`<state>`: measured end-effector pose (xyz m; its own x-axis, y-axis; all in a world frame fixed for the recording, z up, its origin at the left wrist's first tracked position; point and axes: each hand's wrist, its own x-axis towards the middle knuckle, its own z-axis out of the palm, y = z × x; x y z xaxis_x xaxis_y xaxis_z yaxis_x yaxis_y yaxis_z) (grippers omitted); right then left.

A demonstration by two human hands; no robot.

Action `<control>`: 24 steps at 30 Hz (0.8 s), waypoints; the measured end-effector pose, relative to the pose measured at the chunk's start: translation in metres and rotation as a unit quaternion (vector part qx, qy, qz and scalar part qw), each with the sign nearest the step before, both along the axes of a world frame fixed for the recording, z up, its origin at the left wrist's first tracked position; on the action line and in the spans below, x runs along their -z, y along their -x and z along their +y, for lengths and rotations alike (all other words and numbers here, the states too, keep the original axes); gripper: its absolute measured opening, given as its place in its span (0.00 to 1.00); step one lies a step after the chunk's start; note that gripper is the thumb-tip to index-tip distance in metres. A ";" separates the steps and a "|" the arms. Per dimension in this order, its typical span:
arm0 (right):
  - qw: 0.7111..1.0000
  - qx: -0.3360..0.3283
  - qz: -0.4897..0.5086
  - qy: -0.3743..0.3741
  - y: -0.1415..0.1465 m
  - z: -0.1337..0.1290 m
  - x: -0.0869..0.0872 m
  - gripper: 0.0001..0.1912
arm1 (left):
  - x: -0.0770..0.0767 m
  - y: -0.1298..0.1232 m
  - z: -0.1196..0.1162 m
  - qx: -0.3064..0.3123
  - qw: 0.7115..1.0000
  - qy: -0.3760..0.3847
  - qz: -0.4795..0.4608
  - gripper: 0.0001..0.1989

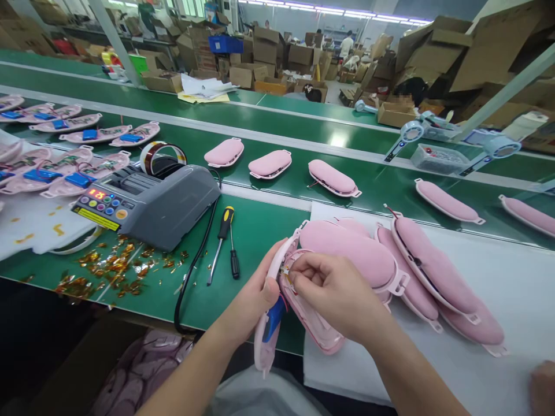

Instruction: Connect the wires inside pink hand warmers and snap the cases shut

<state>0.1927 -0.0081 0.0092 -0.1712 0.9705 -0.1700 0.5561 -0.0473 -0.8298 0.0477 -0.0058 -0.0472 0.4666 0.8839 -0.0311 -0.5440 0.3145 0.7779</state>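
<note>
My left hand [260, 294] is wrapped round one half of an opened pink case [263, 346], which stands on edge with a blue battery [273, 319] inside. The other half [323, 332] leans open beside it, its hollow side facing up. The fingers of my right hand [332, 286] are pinched together between the halves, near a small white part [284, 270] and thin red wires. What those fingertips hold is too small to make out. Closed pink cases [351, 248] lie piled just beyond and to the right of my right hand.
A grey tape dispenser [173, 202] and two screwdrivers [224, 222] are on the green bench, left. Amber tape scraps [117, 263] lie before the dispenser. Pink cases [269, 164] line the conveyor [377, 199]. Open cases [78, 124] fill the far left. Part of another hand [543, 387] shows lower right.
</note>
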 end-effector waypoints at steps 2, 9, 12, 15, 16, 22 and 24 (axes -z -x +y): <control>1.000 0.001 -0.026 -0.005 0.001 -0.001 -0.001 0.07 | 0.002 0.001 0.000 0.003 0.999 -0.032 0.030 0.44; 0.994 -0.007 -0.103 -0.019 0.004 -0.004 -0.005 0.11 | 0.006 0.001 -0.004 0.017 0.993 -0.079 0.085 0.48; 0.994 -0.014 -0.107 -0.016 0.006 0.001 -0.006 0.10 | 0.007 0.001 -0.004 0.031 0.990 -0.075 0.118 0.48; 0.993 -0.023 -0.114 -0.016 0.007 0.002 -0.005 0.10 | 0.009 0.000 0.001 0.037 0.991 -0.068 0.105 0.43; 0.992 -0.007 -0.124 -0.035 0.005 -0.002 -0.003 0.09 | 0.010 -0.001 0.003 0.040 0.994 -0.050 0.088 0.40; 0.895 0.191 -0.302 -0.266 -0.034 -0.065 0.058 0.19 | 0.011 0.001 0.010 0.019 0.995 0.097 -0.007 0.31; 0.885 0.179 -0.347 -0.255 -0.045 -0.083 0.086 0.26 | 0.012 0.002 0.009 0.027 0.993 0.111 -0.017 0.32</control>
